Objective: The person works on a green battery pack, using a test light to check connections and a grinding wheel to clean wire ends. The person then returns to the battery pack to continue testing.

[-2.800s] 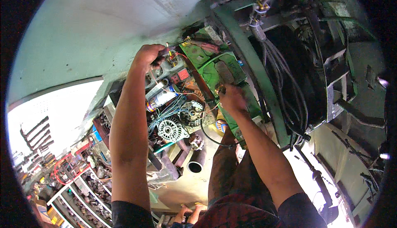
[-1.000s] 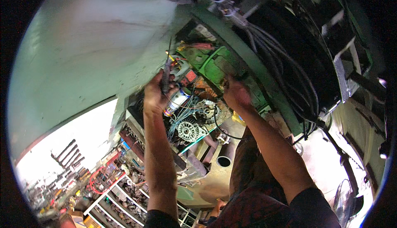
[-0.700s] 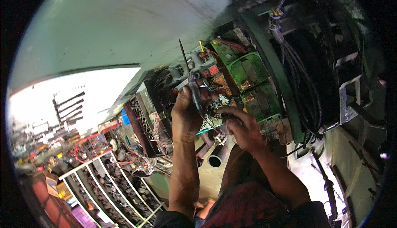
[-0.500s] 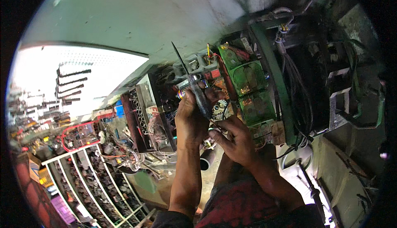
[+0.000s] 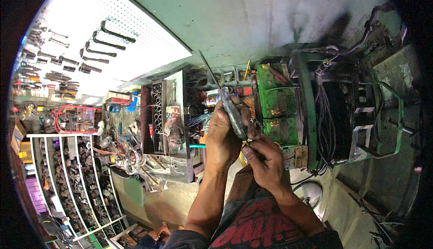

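Observation:
A thin, long-spiked tool with a grey handle (image 5: 233,113) points up and away to the left. My left hand (image 5: 221,136) is closed around that handle, thumb along its side. My right hand (image 5: 266,161) is just below, thumb and forefinger pinched at the handle's rear end. A thin coppery bit shows there between the fingertips; its kind is too small to make out. Beyond the hands, a can (image 5: 212,100) and loose wires lie on the cluttered bench, partly hidden by my left hand.
A box of sockets (image 5: 158,113) stands left of my hands. Green batteries (image 5: 277,100) and a dark machine with cables (image 5: 322,118) are at the right. Tools hang on a white pegboard (image 5: 135,19). A white rack (image 5: 85,177) full of parts fills the lower left, near part of another person (image 5: 158,231).
My view has swung, so more of the pegboard and socket box shows. Both hands and the tool sit a little farther right and lower in view; the grip looks the same.

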{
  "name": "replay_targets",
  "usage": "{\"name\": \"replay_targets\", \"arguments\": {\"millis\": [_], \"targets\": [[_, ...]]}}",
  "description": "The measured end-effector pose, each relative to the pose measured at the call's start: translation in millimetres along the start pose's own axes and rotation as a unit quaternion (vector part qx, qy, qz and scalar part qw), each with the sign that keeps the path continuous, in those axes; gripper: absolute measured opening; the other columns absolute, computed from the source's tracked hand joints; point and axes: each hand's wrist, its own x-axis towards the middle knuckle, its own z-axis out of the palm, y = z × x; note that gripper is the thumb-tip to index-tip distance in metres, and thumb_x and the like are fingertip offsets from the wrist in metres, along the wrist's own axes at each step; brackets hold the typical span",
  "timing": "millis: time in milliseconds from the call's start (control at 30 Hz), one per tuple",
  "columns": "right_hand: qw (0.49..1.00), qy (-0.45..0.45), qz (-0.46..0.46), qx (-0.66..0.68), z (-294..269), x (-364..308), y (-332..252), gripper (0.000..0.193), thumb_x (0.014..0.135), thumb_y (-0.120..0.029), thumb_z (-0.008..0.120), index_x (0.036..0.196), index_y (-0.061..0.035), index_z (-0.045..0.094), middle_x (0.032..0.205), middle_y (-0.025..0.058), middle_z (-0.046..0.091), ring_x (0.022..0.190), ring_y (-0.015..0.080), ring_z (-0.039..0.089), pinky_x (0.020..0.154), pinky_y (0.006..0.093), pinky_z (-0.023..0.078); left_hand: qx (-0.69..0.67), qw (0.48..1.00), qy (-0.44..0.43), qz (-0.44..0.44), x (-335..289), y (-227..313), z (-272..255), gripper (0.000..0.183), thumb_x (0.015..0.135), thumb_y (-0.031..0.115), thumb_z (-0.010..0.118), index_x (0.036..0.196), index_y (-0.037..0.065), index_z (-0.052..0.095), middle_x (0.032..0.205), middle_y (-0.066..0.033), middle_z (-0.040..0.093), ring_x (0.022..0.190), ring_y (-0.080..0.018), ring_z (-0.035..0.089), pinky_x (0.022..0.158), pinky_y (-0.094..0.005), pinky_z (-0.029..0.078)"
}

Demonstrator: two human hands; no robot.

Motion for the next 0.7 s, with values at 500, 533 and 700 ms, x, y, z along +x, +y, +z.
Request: {"name": "replay_targets", "arguments": {"millis": [500, 533, 700], "targets": [[0.998, -0.052, -0.015, -0.028, -3, -2, -27, 0.023, 0.092, -0.016, 0.069, 0.097, 0.0057, 0.067, 0.092, 0.0138, 0.060, 0.087, 0.0283, 0.060, 0.079, 0.0370, 0.047, -0.013, 1.000, 0.002, 0.021, -16, 14, 9, 0.052, 0.101, 0.048, 0.054, 0.129, 0.005, 0.045, 0.086, -0.0082, 0.055, 0.067, -0.0193, 0.056, 0.067, -0.0345, 0.051], [0.999, -0.045, -0.022, -0.019, -3, 0, -28, 0.023, 0.092, -0.017, 0.070, 0.098, 0.0055, 0.067, 0.091, 0.0135, 0.060, 0.085, 0.0282, 0.059, 0.079, 0.0371, 0.046, -0.016, 1.000, 0.000, 0.015, -17, 14, 10, 0.053, 0.101, 0.048, 0.055, 0.129, 0.005, 0.045, 0.086, -0.0082, 0.056, 0.067, -0.0193, 0.057, 0.066, -0.0343, 0.051], [0.999, -0.037, -0.025, 0.008, -2, 2, -30, 0.023, 0.092, -0.016, 0.070, 0.100, 0.0053, 0.066, 0.087, 0.0116, 0.057, 0.081, 0.0251, 0.056, 0.074, 0.0353, 0.045, -0.027, 0.999, -0.004, 0.020, -19, 13, 11, 0.053, 0.101, 0.047, 0.055, 0.130, 0.005, 0.044, 0.087, -0.0087, 0.057, 0.067, -0.0196, 0.058, 0.066, -0.0338, 0.051]]}}
